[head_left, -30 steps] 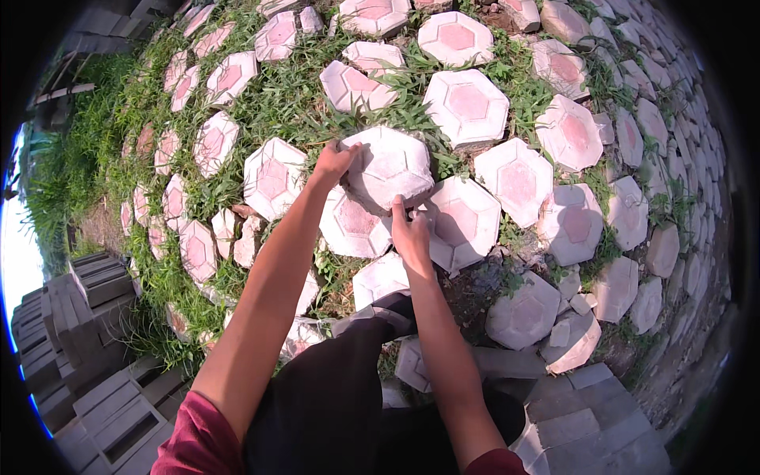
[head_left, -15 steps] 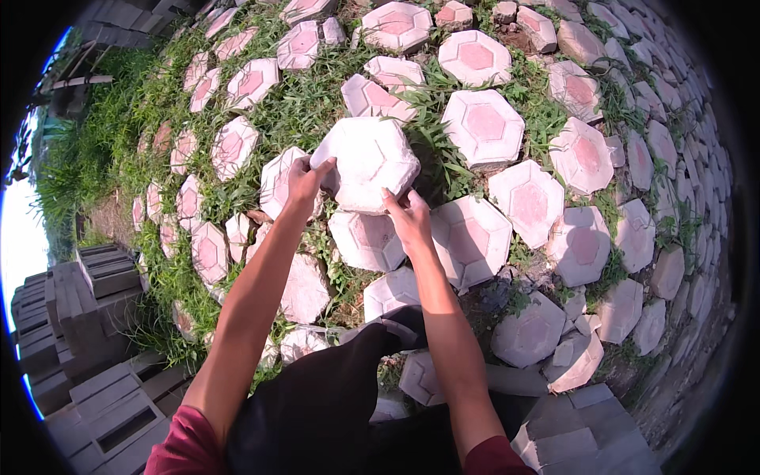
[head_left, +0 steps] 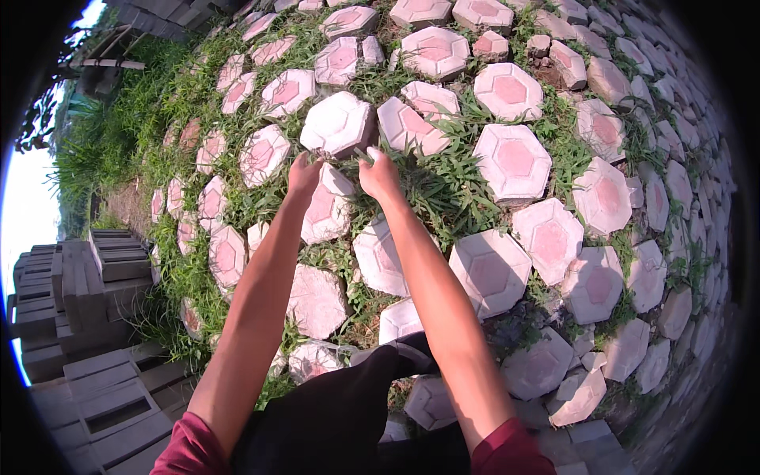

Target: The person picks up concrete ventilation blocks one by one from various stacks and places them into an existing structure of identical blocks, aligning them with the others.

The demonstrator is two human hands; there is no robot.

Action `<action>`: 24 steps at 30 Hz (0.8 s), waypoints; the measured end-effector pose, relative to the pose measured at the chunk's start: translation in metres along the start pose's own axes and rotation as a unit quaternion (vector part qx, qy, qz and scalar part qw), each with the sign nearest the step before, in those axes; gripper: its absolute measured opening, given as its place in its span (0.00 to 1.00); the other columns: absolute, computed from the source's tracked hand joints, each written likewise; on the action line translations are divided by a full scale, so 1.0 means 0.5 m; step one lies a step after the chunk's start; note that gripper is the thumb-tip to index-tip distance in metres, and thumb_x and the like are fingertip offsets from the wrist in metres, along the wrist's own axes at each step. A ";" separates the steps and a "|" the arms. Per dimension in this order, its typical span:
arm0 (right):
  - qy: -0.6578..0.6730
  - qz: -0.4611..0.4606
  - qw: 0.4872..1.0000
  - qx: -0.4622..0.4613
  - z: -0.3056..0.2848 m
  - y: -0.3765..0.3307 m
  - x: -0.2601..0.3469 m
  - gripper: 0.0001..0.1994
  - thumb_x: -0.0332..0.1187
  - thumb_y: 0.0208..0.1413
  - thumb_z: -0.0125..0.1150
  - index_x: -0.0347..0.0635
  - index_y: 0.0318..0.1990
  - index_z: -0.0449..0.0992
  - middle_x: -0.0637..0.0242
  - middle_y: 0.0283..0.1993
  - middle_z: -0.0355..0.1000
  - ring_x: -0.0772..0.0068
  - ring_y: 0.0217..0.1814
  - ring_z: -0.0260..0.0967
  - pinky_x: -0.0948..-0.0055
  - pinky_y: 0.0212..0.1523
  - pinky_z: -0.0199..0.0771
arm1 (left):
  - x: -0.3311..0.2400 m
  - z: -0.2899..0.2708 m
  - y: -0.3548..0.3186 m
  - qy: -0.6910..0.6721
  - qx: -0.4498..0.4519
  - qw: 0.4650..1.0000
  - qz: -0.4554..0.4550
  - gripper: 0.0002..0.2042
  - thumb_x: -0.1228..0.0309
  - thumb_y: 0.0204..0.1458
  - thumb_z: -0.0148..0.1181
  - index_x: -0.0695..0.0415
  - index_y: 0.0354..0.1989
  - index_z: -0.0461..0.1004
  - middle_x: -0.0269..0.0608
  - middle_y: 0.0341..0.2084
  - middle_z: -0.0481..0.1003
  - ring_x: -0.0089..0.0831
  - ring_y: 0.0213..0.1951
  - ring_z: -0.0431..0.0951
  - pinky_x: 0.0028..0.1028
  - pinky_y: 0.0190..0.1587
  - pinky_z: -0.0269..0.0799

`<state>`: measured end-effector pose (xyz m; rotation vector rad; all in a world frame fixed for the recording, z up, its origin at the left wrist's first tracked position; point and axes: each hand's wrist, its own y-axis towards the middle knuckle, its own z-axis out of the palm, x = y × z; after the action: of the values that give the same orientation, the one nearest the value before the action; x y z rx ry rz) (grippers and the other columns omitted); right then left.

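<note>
A whitish hexagonal paving block lies ahead of my hands among grass and other blocks, its whole top face uncovered. My left hand is just short of its near left edge, fingers partly curled and thumb toward the block. My right hand is close to its near right corner, with thumb and forefinger apart. No finger overlaps the top face, and I see neither hand gripping it. Below my left hand rests a pink-centred hexagonal block, and a cracked pink-and-white block sits to the right.
Pink-and-white hexagonal blocks spread over the ground, with grass growing between them. Grey rectangular concrete blocks are stacked at the left. My dark-trousered leg is below, near a rough-faced block.
The whitish block has moved forward and left, from between my hands to the ground ahead. My thumbs have come off its face. The view has shifted slightly.
</note>
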<state>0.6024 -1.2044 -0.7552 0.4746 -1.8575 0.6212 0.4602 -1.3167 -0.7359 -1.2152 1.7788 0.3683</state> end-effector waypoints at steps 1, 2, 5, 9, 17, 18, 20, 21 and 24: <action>-0.007 0.003 1.000 0.030 0.004 -0.051 0.021 0.20 0.37 0.53 0.56 0.35 0.51 0.72 0.47 0.48 0.73 0.50 0.53 0.70 0.63 0.54 0.68 | 0.056 -0.040 -0.013 0.065 -0.031 0.997 0.015 0.25 0.68 0.52 0.58 0.62 0.59 0.64 0.54 0.57 0.66 0.39 0.61 0.64 0.30 0.61 0.56; -0.005 0.018 0.999 0.041 -0.034 -0.066 -0.012 0.19 0.37 0.53 0.57 0.35 0.49 0.73 0.48 0.47 0.74 0.52 0.50 0.72 0.64 0.52 0.70 | 0.052 0.006 -0.043 0.132 -0.025 0.990 0.046 0.25 0.67 0.52 0.58 0.61 0.59 0.64 0.54 0.56 0.67 0.38 0.59 0.65 0.30 0.60 0.58; 0.012 -0.010 1.000 -0.004 -0.156 -0.106 -0.089 0.16 0.37 0.53 0.58 0.34 0.44 0.75 0.48 0.40 0.75 0.51 0.45 0.74 0.63 0.47 0.73 | -0.036 0.138 -0.152 0.095 0.078 0.992 0.015 0.24 0.68 0.51 0.57 0.61 0.57 0.65 0.52 0.49 0.72 0.37 0.52 0.71 0.30 0.54 0.64; 0.052 -0.014 0.998 -0.027 -0.307 -0.185 -0.060 0.17 0.39 0.54 0.59 0.33 0.44 0.75 0.51 0.41 0.76 0.59 0.44 0.76 0.67 0.45 0.73 | -0.076 0.232 -0.178 0.184 0.039 0.903 0.387 0.18 0.76 0.49 0.54 0.61 0.50 0.68 0.54 0.46 0.72 0.49 0.51 0.70 0.39 0.54 0.64; 0.061 0.048 0.969 -0.236 -0.646 -0.632 -0.199 0.13 0.37 0.56 0.56 0.33 0.39 0.75 0.53 0.34 0.76 0.64 0.38 0.75 0.68 0.41 0.73 | -0.287 0.537 -0.559 0.051 0.296 0.693 0.655 0.14 0.78 0.49 0.54 0.61 0.47 0.68 0.49 0.43 0.71 0.45 0.48 0.69 0.37 0.53 0.61; 0.076 0.050 0.965 -0.246 -0.648 -0.723 -0.198 0.14 0.38 0.54 0.56 0.34 0.36 0.76 0.52 0.32 0.76 0.59 0.36 0.75 0.64 0.39 0.72 | -0.288 0.557 -0.626 0.033 0.336 0.702 0.626 0.13 0.77 0.51 0.55 0.62 0.46 0.69 0.49 0.43 0.71 0.44 0.48 0.69 0.37 0.54 0.61; 0.101 0.091 0.961 -0.242 -0.650 -0.913 -0.189 0.15 0.40 0.52 0.57 0.34 0.33 0.76 0.52 0.30 0.75 0.55 0.35 0.74 0.61 0.38 0.71 | -0.307 0.592 -0.785 -0.006 0.396 0.628 0.670 0.12 0.77 0.52 0.55 0.63 0.46 0.70 0.49 0.44 0.71 0.44 0.50 0.69 0.37 0.55 0.60; 0.098 0.102 0.966 -0.215 -0.656 -0.995 -0.182 0.16 0.43 0.52 0.58 0.35 0.34 0.76 0.53 0.31 0.75 0.56 0.37 0.75 0.61 0.39 0.72 | -0.309 0.597 -0.856 -0.021 0.437 0.596 0.673 0.12 0.76 0.53 0.55 0.63 0.46 0.70 0.49 0.44 0.71 0.44 0.50 0.69 0.36 0.56 0.60; 0.091 0.136 0.936 -0.311 -0.628 -1.245 -0.184 0.16 0.44 0.52 0.58 0.37 0.36 0.77 0.54 0.32 0.75 0.58 0.36 0.75 0.62 0.40 0.72 | -0.291 0.578 -1.089 -0.052 0.568 0.472 0.672 0.12 0.76 0.52 0.55 0.63 0.46 0.70 0.49 0.44 0.72 0.43 0.50 0.69 0.36 0.55 0.62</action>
<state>1.2299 -1.4957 -0.6285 -0.2529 -1.8325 0.2153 1.0862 -1.2939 -0.6416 1.3003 1.8277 -0.0129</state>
